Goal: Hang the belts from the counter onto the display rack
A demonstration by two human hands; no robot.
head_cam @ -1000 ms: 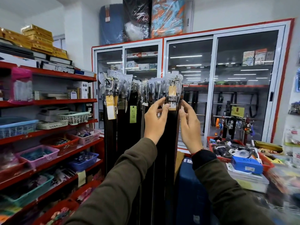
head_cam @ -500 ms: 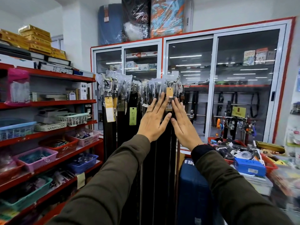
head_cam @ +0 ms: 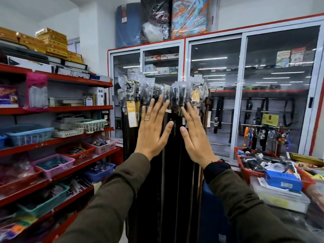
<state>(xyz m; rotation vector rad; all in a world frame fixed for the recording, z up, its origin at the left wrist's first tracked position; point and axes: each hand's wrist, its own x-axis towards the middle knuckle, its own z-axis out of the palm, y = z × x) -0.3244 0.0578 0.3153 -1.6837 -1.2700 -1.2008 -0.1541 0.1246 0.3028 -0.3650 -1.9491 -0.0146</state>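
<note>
Several dark belts hang side by side from the display rack, their buckles wrapped in clear plastic and some carrying yellow tags. My left hand is flat with fingers spread, held against the hanging straps just below the buckles. My right hand is spread the same way beside it, a little to the right. Neither hand holds anything. The lower ends of the belts are hidden behind my sleeves.
Red shelves with plastic baskets line the left. A glass-door cabinet stands behind the rack. On the right, the counter carries red trays, a blue box and clutter. A blue suitcase sits below.
My hands let go of the buckle and tag at the top of a belt, opened flat, and slid down and slightly apart over the hanging straps.
</note>
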